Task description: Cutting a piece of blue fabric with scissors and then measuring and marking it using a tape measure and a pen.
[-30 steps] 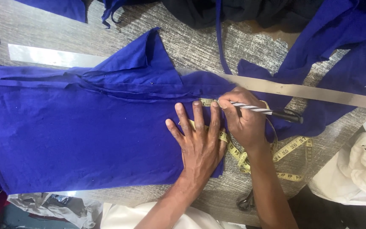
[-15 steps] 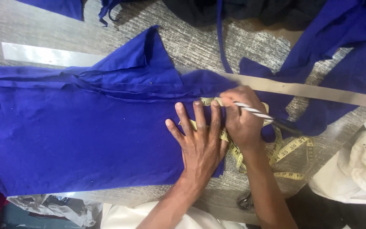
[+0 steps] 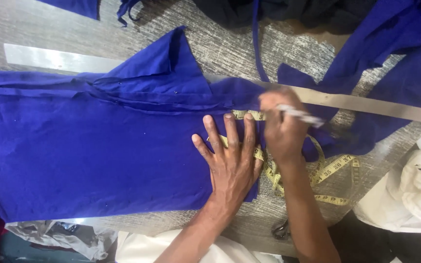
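Right hand (image 3: 281,127) blurred, its pen (image 3: 300,115) indistinct, over blue cloth (image 3: 88,160)

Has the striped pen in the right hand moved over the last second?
Yes. The pen in the right hand has swung: its far end has pulled back along the metal ruler, and it now appears blurred.

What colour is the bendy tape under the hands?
Yellow with dark marks; the tape shows best in the head view.
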